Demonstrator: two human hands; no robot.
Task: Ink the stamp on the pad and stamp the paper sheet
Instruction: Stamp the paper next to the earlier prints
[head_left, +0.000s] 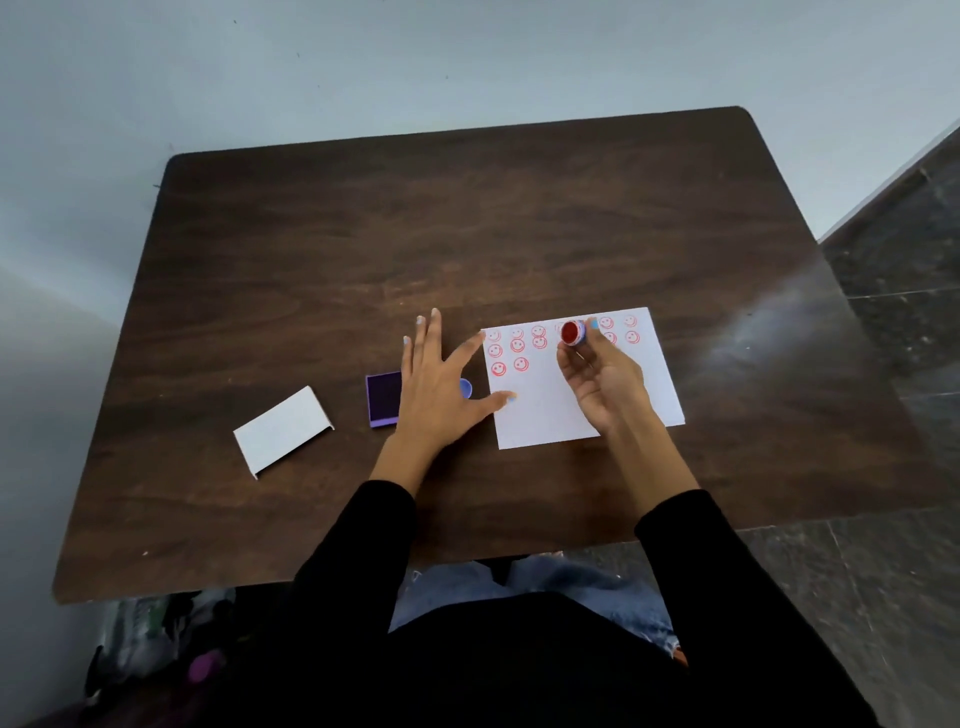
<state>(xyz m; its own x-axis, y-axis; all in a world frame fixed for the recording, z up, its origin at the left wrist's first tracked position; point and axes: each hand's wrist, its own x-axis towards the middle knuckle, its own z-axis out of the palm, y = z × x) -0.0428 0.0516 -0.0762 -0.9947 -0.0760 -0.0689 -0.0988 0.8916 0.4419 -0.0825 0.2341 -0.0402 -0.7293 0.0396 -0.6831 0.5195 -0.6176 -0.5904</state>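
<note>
Holding the round stamp (573, 333) pinched in its fingertips, red face up, the right hand (602, 382) hovers over the paper sheet (582, 410). Left hand (441, 384) lies spread, empty, steadying the sheet's nine-o'clock edge. Pad (383, 399) sits farther toward nine o'clock. Next, likely: turn face down, press a blank spot.

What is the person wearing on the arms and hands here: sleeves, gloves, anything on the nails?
Both arms are in long black sleeves that end short of the wrists. The left hand and right hand are bare, with no gloves. The nails carry pale blue polish, clearest on the left hand's fingertips. No rings or watch can be made out.
</note>
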